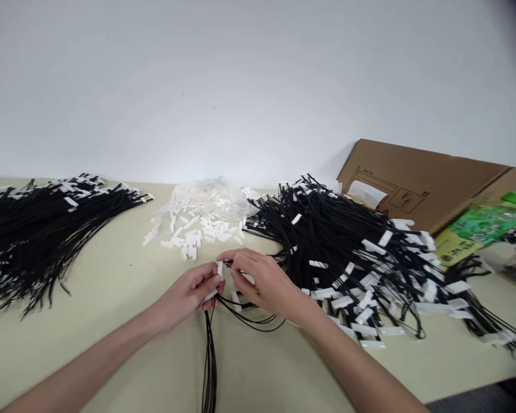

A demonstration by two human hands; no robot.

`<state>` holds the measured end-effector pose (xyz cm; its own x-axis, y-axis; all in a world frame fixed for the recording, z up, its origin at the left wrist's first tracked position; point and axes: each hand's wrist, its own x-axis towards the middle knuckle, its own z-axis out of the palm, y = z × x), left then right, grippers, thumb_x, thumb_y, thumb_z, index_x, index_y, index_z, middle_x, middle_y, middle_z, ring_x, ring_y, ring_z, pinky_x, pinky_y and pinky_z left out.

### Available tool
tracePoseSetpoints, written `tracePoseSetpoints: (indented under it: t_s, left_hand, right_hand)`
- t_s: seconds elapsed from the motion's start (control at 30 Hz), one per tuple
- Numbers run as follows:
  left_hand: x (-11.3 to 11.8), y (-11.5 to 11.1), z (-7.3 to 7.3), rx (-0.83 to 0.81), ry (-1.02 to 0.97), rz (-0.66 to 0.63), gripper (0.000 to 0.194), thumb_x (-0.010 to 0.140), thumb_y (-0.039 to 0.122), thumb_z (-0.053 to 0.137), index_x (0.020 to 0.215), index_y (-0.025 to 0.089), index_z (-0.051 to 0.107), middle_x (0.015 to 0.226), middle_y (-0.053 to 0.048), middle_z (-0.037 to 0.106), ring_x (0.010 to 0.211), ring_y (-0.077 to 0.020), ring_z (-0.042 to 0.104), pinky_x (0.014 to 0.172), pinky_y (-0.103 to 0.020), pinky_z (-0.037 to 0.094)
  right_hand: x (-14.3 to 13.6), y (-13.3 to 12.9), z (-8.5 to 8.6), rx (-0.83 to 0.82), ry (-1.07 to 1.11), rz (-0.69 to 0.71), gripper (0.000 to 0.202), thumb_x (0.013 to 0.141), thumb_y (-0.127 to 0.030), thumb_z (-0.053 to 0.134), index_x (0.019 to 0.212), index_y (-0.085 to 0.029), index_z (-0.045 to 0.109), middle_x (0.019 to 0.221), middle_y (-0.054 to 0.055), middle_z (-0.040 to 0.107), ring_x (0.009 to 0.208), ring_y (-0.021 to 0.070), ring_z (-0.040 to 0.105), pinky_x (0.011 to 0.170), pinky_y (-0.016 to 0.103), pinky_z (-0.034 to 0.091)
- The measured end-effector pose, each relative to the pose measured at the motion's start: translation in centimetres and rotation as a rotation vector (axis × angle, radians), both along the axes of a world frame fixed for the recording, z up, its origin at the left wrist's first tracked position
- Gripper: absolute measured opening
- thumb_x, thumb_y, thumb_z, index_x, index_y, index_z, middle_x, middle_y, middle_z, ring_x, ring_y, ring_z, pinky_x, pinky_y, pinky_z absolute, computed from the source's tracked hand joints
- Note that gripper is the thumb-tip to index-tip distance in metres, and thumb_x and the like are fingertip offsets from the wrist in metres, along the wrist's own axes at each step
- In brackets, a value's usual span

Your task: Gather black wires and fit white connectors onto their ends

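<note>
Over the table (pixel 112 298), the left hand (pixel 189 295) pinches a small white clip (pixel 219 269) while the right hand (pixel 262 281) grips thin black cords (pixel 209 355) at its end. Cords look light and limp, best held near the tip; the clip seems stiff and fiddly. Fingers hide the join, and the cords run out of view below.

Hands (pixel 236 284) pinching white connector (pixel 219 269)

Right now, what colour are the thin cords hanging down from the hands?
Black. The thin cords below the hands show plainly in the head view.
</note>
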<state>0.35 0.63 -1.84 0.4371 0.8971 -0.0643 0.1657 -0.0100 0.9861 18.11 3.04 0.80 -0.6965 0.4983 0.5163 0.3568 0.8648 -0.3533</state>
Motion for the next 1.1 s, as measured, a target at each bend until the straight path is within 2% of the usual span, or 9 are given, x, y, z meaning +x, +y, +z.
tracePoseSetpoints:
  t_s: [0.13, 0.37, 0.8, 1.1]
  left_hand:
    - [0.01, -0.04, 0.01, 0.006, 0.012, -0.005, 0.033, 0.081, 0.045, 0.041, 0.075, 0.013, 0.044, 0.071, -0.002, 0.043, 0.056, -0.0075, 0.041, 0.053, -0.019, 0.035]
    - [-0.05, -0.01, -0.24, 0.006, 0.031, -0.01, 0.031, 0.083, 0.044, 0.04, 0.077, 0.014, 0.044, 0.073, -0.001, 0.043, 0.058, -0.0071, 0.042, 0.054, -0.019, 0.035]
    - [0.15, 0.03, -0.27, -0.027, -0.015, -0.002, 0.032, 0.082, 0.044, 0.041, 0.077, 0.013, 0.044, 0.074, -0.002, 0.043, 0.06, -0.0074, 0.041, 0.054, -0.019, 0.034]
    - [0.19, -0.07, -0.1, -0.092, -0.079, 0.072, 0.032, 0.082, 0.046, 0.04, 0.082, 0.014, 0.043, 0.078, -0.002, 0.044, 0.063, -0.0071, 0.04, 0.058, -0.02, 0.033]
  right_hand:
    - [0.08, -0.05, 0.13, -0.047, 0.026, 0.013, 0.011, 0.085, -0.015, 0.032, 0.075, -0.015, 0.036, 0.104, 0.007, 0.053, 0.092, 0.0122, 0.049, 0.072, 0.023, 0.04]
    - [0.22, 0.02, 0.23, -0.095, 0.058, 0.059, 0.012, 0.084, -0.013, 0.034, 0.073, -0.015, 0.031, 0.103, 0.006, 0.052, 0.092, 0.0105, 0.048, 0.077, 0.022, 0.039]
    - [0.17, -0.01, 0.13, -0.086, 0.058, 0.067, 0.011, 0.086, -0.012, 0.032, 0.075, -0.015, 0.033, 0.104, 0.007, 0.051, 0.095, 0.011, 0.047, 0.079, 0.023, 0.039]
    - [0.06, 0.42, -0.4, -0.028, 0.104, -0.021, 0.013, 0.081, -0.009, 0.035, 0.071, -0.015, 0.03, 0.11, 0.007, 0.05, 0.099, 0.013, 0.047, 0.08, 0.025, 0.04]
